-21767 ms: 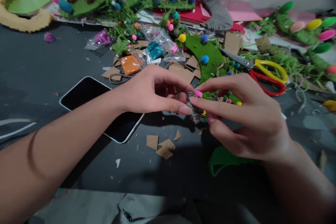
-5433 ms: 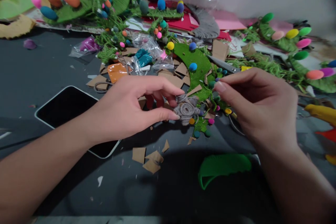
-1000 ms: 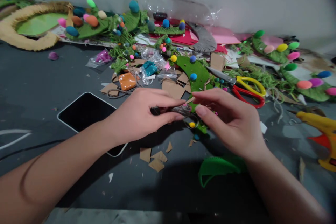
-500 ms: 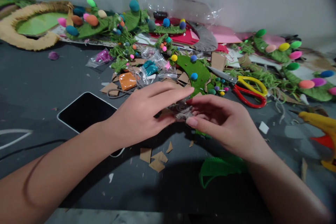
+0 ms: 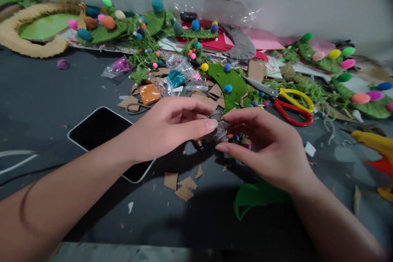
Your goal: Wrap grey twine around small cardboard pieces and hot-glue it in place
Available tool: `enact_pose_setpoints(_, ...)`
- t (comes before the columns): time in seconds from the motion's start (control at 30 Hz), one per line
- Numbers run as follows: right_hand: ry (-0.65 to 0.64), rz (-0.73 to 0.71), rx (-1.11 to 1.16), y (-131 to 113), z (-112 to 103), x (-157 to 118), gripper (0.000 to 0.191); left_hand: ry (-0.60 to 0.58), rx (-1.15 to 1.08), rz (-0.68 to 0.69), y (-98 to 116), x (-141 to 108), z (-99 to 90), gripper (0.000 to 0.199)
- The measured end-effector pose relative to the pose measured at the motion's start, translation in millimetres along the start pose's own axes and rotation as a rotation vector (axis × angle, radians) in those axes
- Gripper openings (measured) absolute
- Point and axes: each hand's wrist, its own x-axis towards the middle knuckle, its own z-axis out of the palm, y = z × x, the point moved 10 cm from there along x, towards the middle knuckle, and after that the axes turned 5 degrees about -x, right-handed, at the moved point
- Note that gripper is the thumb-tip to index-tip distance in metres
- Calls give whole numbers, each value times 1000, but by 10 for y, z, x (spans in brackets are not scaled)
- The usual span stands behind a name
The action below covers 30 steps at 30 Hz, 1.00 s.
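Right now we hold a small grey yarn-wound piece (image 5: 218,130) between both hands just above the dark tabletop (image 5: 46,94): our left hand (image 5: 167,129) pinches it from nine o'clock with thumb and fingers, and our right hand (image 5: 270,147) grips it from three o'clock, thumb beneath and fingers curled over. By our judgement the winding is largely finished, since grey yarn covers all of the piece we can see, though how its end is fixed is hidden by our fingers. Small coloured pom-poms (image 5: 242,141) lie just behind it. At twelve o'clock sits a green felt arc (image 5: 229,77), at two o'clock red-and-yellow scissors (image 5: 291,104), at nine o'clock a phone (image 5: 104,135), and at six o'clock cardboard scraps (image 5: 181,182).
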Motion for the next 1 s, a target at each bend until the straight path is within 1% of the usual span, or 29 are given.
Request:
enact_pose_setpoints(0.13,6,-1,-31,3,-9,2,39,22,-24,-23,-33,7,-28,13)
enact_pose_setpoints(0.27,-1,-9,-35,11,5,-4,39,9,-47,-46,-100,7,12,15)
enact_pose_setpoints(0.5,-28,-25,-34,21,39,-18,40,34,-11,-52,-162,6,12,15)
enact_pose_setpoints(0.63,-19,-15,-21,30,20,-13,41,-33,-49,-43,-122,13,51,18)
enact_pose_setpoints(0.7,-20,-12,-16,29,17,-9,40,-68,-56,-32,-81,19,62,31)
enact_pose_setpoints(0.73,-23,-8,-15,31,19,-6,39,-62,-42,-29,-66,24,37,35)
enact_pose_setpoints(0.77,-23,-3,-12,38,18,-3,39,-34,-16,-22,-48,29,-16,36)
enact_pose_setpoints(0.87,3,7,6,75,-24,15,40,149,127,32,32,22,-309,22)
enact_pose_setpoints(0.9,20,9,16,96,-55,26,40,211,163,76,84,6,-412,24)
enact_pose_setpoints(0.93,38,11,23,122,-95,40,40,223,158,124,134,-7,-466,29)
enact_pose_setpoints(0.97,60,18,25,155,-147,59,40,218,148,107,119,-10,-510,31)
enact_pose_setpoints(1.0,83,27,16,190,-211,81,40,238,120,152,167,-28,-571,36)
